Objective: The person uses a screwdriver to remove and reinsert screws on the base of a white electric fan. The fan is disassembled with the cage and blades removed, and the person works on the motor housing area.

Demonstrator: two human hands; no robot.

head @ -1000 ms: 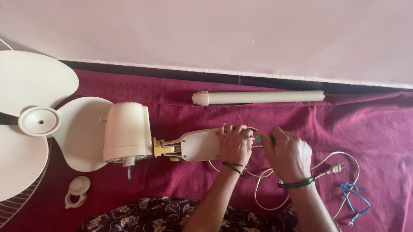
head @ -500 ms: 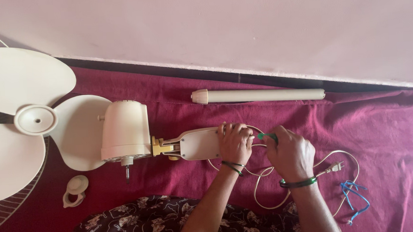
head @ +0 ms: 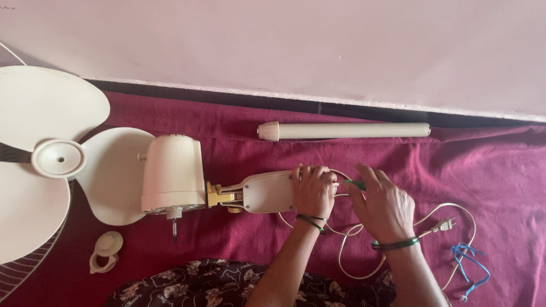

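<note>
A cream fan lies taken apart on a maroon cloth (head: 507, 174). Its blades (head: 46, 163) and motor housing (head: 172, 173) are at the left, joined by a yellow hinge (head: 216, 194) to the cream switch housing (head: 265, 192). My left hand (head: 314, 191) grips the right end of that housing. My right hand (head: 379, 207) is right beside it, holding a green-handled tool (head: 355, 184) whose tip is hidden between the hands. A white power cord (head: 411, 227) with a plug (head: 445, 226) loops under my right wrist.
A cream pole tube (head: 345, 130) lies along the cloth's far edge by the pale floor (head: 341, 34). A small cream cap (head: 107, 250) sits below the blades. A wire fan guard (head: 8, 281) shows at the left. Blue wire (head: 471, 264) lies at the right.
My hands have hardly moved; the right hand has shifted slightly against the housing end with the green tool. The view has drifted a little.
</note>
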